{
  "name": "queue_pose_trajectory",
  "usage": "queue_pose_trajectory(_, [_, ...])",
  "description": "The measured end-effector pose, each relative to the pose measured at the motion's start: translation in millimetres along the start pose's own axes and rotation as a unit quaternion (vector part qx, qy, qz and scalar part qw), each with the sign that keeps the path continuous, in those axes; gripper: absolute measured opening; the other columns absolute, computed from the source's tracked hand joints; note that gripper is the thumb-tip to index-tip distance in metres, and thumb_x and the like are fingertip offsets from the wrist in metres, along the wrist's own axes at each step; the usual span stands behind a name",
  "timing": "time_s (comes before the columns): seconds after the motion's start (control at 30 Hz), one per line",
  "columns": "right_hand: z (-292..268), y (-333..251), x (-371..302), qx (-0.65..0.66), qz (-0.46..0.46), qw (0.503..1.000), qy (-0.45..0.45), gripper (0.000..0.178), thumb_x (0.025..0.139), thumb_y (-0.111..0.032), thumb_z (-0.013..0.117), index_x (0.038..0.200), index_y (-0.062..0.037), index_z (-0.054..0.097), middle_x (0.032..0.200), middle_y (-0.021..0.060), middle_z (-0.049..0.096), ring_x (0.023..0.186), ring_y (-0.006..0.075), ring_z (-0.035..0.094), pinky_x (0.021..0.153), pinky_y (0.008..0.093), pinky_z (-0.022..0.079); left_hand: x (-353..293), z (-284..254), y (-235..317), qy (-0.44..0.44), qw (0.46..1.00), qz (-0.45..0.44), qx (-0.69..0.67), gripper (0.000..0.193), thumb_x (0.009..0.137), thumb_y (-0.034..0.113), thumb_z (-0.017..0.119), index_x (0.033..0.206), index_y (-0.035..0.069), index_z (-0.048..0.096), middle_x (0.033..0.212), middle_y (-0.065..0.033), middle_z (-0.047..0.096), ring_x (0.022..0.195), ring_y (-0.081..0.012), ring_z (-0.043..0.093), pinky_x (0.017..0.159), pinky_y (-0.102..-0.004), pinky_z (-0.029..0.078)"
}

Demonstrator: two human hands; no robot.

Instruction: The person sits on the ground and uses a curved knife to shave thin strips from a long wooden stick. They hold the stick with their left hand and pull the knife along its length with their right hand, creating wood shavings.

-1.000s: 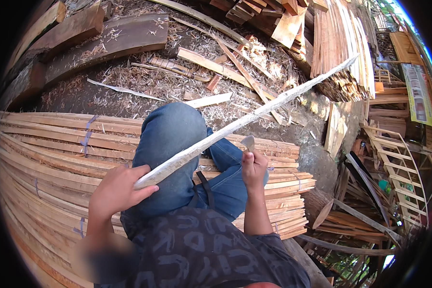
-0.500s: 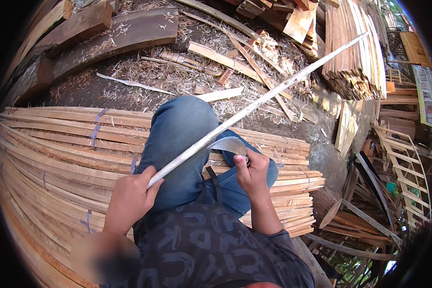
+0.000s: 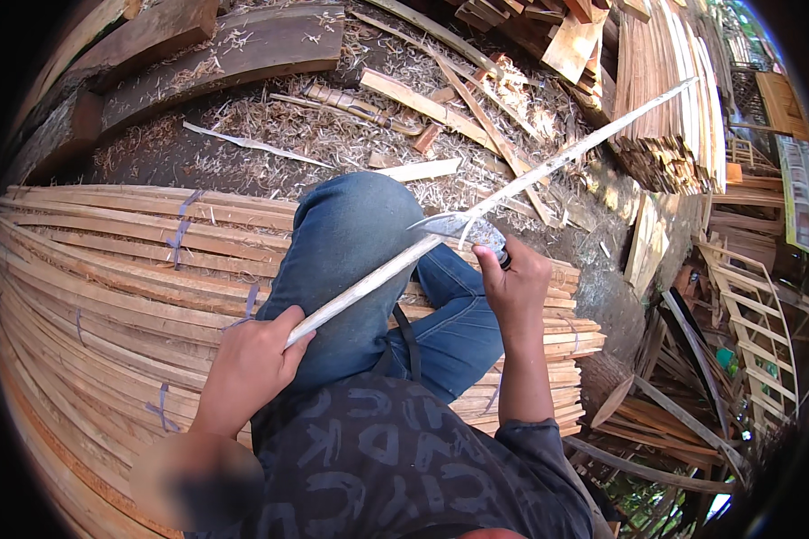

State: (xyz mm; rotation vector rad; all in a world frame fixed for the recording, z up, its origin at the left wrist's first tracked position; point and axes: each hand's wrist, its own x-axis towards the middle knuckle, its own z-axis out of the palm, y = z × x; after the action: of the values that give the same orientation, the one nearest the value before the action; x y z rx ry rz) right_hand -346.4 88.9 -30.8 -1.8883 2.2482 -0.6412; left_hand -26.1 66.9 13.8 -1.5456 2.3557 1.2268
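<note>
My left hand (image 3: 253, 364) is closed round the near end of a long pale wooden pole (image 3: 360, 287), which slants away to the upper right across my raised knee. A broad curved knife (image 3: 476, 232) is gripped in my right hand (image 3: 520, 278); its handle is mostly hidden by the fingers. The blade lies over the pole just beyond the knee, and a thin pale curl of wood stands beside it. The far end of the pole reaches in front of a stack of boards.
Bundled wooden strips (image 3: 135, 269) tied with purple cord lie beneath me and to the left. Shavings and loose sticks cover the ground ahead. Thick planks (image 3: 225, 54) lie at the far left, a board stack (image 3: 665, 99) at the far right. A wooden ladder (image 3: 755, 314) is on the right.
My right hand has moved forward and to the right with the knife, bringing the blade onto the pole. A curl of wood now shows at the blade. My left hand keeps its hold.
</note>
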Motion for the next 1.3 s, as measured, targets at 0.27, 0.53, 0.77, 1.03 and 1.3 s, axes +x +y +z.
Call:
queue_pose_trajectory(0.27, [6.6, 10.9, -2.9, 0.017, 0.026, 0.998, 0.048, 0.056, 0.081, -0.048, 0.073, 0.061, -0.0017, 0.048, 0.051, 0.0152, 0.046, 0.044, 0.0339, 0.047, 0.043, 0.0398, 0.037, 2.7, 0.8, -2.6, -0.019, 0.999, 0.006, -0.035, 0.021, 0.094, 0.025, 0.059, 0.088, 0.005, 0.054, 0.058, -0.0177, 0.057, 0.059, -0.0402, 0.06, 0.055, -0.0492, 0.045])
queue_pose_trajectory(0.53, [9.9, -33.1, -21.8, 0.052, -0.087, 0.994, -0.051, 0.046, 0.082, -0.041, 0.074, 0.067, -0.0012, 0.056, 0.052, 0.0129, 0.051, 0.044, 0.0293, 0.05, 0.044, 0.0389, 0.038, 7.7, 1.7, -3.5, -0.035, 0.996, -0.004, -0.085, 0.022, 0.093, 0.025, 0.06, 0.087, 0.004, 0.053, 0.059, -0.0206, 0.056, 0.061, -0.0427, 0.059, 0.057, -0.05, 0.045])
queue_pose_trajectory(0.77, [-6.8, 25.0, -1.6, 0.087, 0.104, 0.989, 0.06, 0.047, 0.087, -0.038, 0.071, 0.065, 0.0001, 0.055, 0.052, 0.0148, 0.049, 0.042, 0.0303, 0.045, 0.044, 0.0381, 0.036, 11.7, -0.2, -2.6, -0.034, 0.995, 0.003, -0.098, 0.023, 0.092, 0.025, 0.061, 0.087, 0.004, 0.053, 0.062, -0.0216, 0.058, 0.063, -0.0439, 0.059, 0.058, -0.0507, 0.044])
queue_pose_trajectory(1.03, [9.3, 30.6, 6.6, 0.046, 0.078, 0.994, 0.069, 0.054, 0.086, -0.041, 0.07, 0.059, -0.0001, 0.048, 0.05, 0.0149, 0.047, 0.044, 0.0321, 0.046, 0.045, 0.0395, 0.037, 11.5, -0.7, 1.9, -0.038, 0.994, -0.003, -0.106, 0.023, 0.092, 0.025, 0.061, 0.087, 0.004, 0.054, 0.063, -0.0223, 0.058, 0.065, -0.0445, 0.059, 0.059, -0.0508, 0.043])
queue_pose_trajectory(1.3, [16.2, -20.0, -16.8, 0.06, -0.046, 0.997, -0.005, 0.053, 0.082, -0.046, 0.073, 0.063, -0.0034, 0.049, 0.051, 0.014, 0.045, 0.045, 0.0317, 0.049, 0.044, 0.04, 0.037, 12.5, 2.6, -1.7, -0.039, 0.992, 0.0, -0.119, 0.024, 0.093, 0.025, 0.06, 0.087, 0.003, 0.053, 0.064, -0.0227, 0.058, 0.066, -0.045, 0.058, 0.059, -0.0516, 0.042])
